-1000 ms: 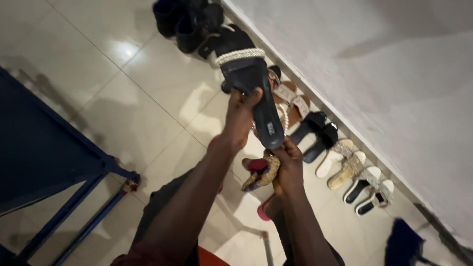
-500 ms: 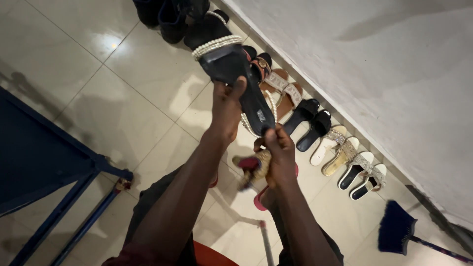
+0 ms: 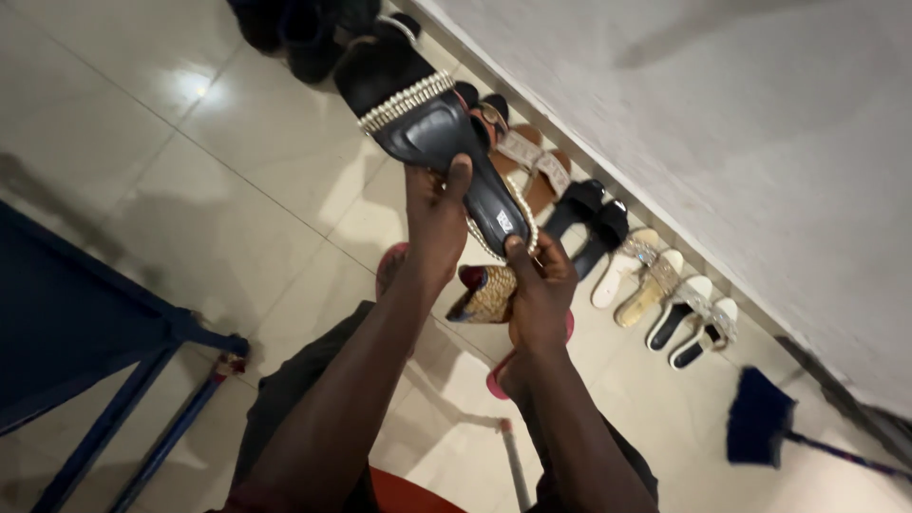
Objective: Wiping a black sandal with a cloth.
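While I watch through the head camera, my left hand grips a black flat sandal with a pearl-beaded strap, fingers wrapped under its middle and the thumb pressed on the sole, which faces up toward me. That sandal is held in the air above the floor, its strap end tilted up and away, its heel end reaching down to my right hand. My right hand is closed too: its thumb lies on the heel end of the black sandal, and a second beaded edge shows just beneath (whether it holds a matching sandal there, I cannot tell). Just left of that hand, touching it, is a small gold-patterned shoe with a red lining.

Below, on the pale glossy tiled floor, a row of footwear lines the foot of the grey wall: tan sandals with banded straps, black slippers, beige jewelled slippers and black-and-white sandals. Farther right lies a dark blue broom, and a dark blue metal frame stands at the left.
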